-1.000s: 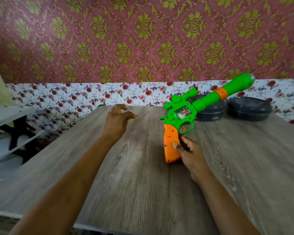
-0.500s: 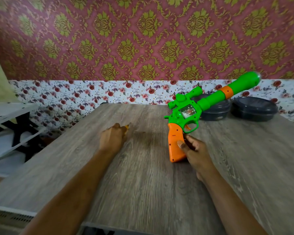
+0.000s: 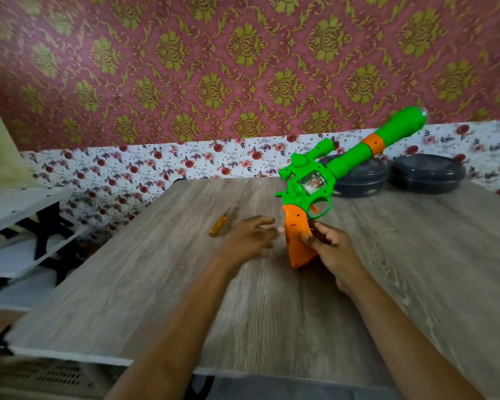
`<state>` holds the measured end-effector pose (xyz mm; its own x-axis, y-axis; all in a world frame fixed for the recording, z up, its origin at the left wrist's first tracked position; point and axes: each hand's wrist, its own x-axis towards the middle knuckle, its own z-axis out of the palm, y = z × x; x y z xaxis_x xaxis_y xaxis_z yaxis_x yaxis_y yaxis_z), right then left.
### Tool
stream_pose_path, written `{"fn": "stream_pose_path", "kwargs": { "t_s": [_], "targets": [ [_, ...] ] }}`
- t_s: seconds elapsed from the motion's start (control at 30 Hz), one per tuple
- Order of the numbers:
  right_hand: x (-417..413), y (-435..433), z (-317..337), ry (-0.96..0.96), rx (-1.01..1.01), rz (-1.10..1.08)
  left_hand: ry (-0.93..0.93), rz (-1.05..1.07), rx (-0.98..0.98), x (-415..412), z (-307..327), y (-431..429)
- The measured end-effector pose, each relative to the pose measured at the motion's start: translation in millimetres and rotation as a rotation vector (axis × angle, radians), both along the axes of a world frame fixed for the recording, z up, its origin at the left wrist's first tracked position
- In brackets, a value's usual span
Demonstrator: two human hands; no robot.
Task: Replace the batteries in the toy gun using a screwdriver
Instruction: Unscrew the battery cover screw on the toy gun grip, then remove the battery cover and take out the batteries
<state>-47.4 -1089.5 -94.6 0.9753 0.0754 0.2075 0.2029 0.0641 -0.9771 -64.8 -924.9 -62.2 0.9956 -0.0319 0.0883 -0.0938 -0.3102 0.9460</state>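
Toy gun (image 3: 318,194), green-bodied with an orange grip, is held upright right of the frame's centre, above the tabletop (image 3: 127,284). Its grip is clamped in the right hand (image 3: 329,252), with the thumb laid across the orange side and the fingers wrapped behind. The barrel, ringed by an orange band, is angled up toward the upper right of the frame, and its rounded tip is seen against the patterned wall. A small scope-like piece is mounted on top of the body, and a clear window is set in the side above the trigger guard.

The left hand (image 3: 250,236) is seen just left of the grip, blurred, with its fingers spread and loosely curled; nothing is held in it. Whether its fingertips touch the grip cannot be told because of the blur.

A screwdriver (image 3: 218,225) with a yellow handle is lying on the tabletop to the left of the left hand, near it but apart from it; its tip is pointed toward the far edge.

Two dark round lidded containers (image 3: 427,176) are placed side by side at the far right of the tabletop, against the floral wall strip; the left one is partly hidden behind the gun's barrel.

A white shelf unit (image 3: 18,206) with a black frame is seen at the left edge of the frame, beyond the tabletop.
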Motion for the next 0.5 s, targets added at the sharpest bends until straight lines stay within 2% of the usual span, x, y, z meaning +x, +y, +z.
{"fn": "stream_pose_path", "kwargs": {
  "t_s": [0.07, 0.2, 0.27, 0.4, 0.5],
  "targets": [
    [-3.8, -0.3, 1.3, -0.008, 0.016, 0.027, 0.078, -0.091, -0.093, -3.3, -6.9, -16.5],
    [-4.5, -2.0, 1.7, 0.018, 0.034, 0.08, 0.007, -0.098, -0.202, -2.3, -16.2, -20.0],
    [-1.5, -1.3, 0.8, 0.056, 0.088, 0.116, -0.029, -0.1, -0.206, -1.6, -18.1, -14.6],
    [3.4, -1.2, 0.0, 0.118, 0.333, 0.19, -0.036, -0.17, -0.22, -2.2, -19.8, -11.8],
    [6.1, -3.8, -1.4, 0.07, 0.328, 0.152, -0.05, -0.19, -0.169, -0.5, -21.7, -13.5]
  ]
}}
